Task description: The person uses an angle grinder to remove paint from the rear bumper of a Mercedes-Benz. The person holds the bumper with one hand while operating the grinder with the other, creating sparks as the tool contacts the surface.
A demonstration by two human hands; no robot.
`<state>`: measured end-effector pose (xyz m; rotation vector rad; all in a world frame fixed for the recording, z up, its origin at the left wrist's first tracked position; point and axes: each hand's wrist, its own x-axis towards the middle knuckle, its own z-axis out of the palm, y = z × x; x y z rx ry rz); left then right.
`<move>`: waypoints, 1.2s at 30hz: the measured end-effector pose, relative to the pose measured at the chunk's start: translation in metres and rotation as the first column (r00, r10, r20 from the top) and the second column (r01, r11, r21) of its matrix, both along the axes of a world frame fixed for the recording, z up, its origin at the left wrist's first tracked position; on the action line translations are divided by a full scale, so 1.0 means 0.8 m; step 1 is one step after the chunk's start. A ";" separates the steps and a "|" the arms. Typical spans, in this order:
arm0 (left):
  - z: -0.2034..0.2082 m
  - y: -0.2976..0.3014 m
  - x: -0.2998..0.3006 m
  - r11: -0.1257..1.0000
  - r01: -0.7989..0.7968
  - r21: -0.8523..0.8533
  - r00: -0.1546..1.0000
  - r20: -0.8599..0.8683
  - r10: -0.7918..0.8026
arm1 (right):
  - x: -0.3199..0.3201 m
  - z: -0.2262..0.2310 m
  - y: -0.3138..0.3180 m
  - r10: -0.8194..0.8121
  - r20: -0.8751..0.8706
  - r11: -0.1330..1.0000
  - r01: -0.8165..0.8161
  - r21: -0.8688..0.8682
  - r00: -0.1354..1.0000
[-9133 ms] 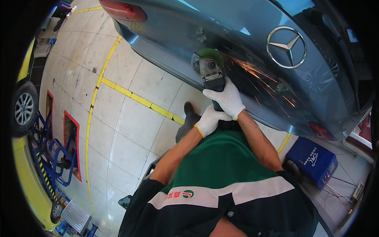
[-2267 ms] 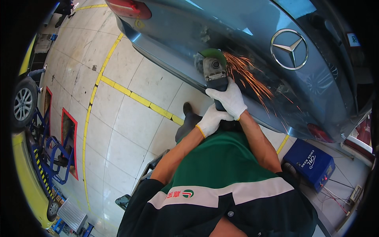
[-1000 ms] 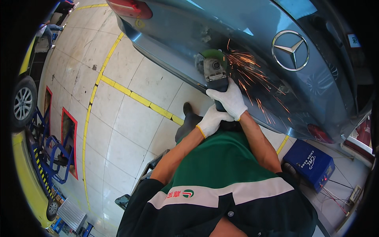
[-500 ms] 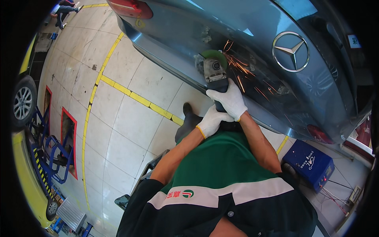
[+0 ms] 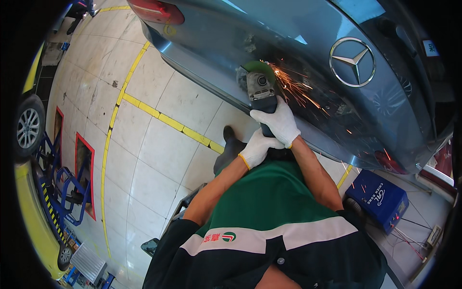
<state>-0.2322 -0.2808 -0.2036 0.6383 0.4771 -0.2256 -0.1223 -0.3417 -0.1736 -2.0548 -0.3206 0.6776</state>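
Note:
An angle grinder [image 5: 262,91] with a green disc is pressed to the rear panel of a grey-blue car [image 5: 288,21]. Orange sparks [image 5: 296,87] fly off to the right from where the disc meets the panel. Around that spot the surface looks dark and scuffed. My right hand [image 5: 279,123], in a white knit glove, is closed on the grinder's dark body just behind its head. Lower down, my left hand [image 5: 260,148], gloved the same way, wraps round the handle end, most of which it hides.
A blue machine box [image 5: 378,200] with cables stands on the floor at right. Yellow lines [image 5: 154,110] cross the pale tiles at left. Beyond them are a blue lift frame [image 5: 65,192], a yellow-green car [image 5: 31,212] and, top left, a partly visible person [image 5: 79,10].
The sparks have grown denser and brighter at the disc. The grinder has shifted very slightly left. Both hands keep their hold. The person at top left has moved toward the upper edge.

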 end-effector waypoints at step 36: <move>-0.005 0.001 -0.001 1.000 0.026 -0.002 1.000 0.007 -0.026 | 0.005 0.011 0.003 -0.001 -0.066 1.000 0.002 0.013 0.998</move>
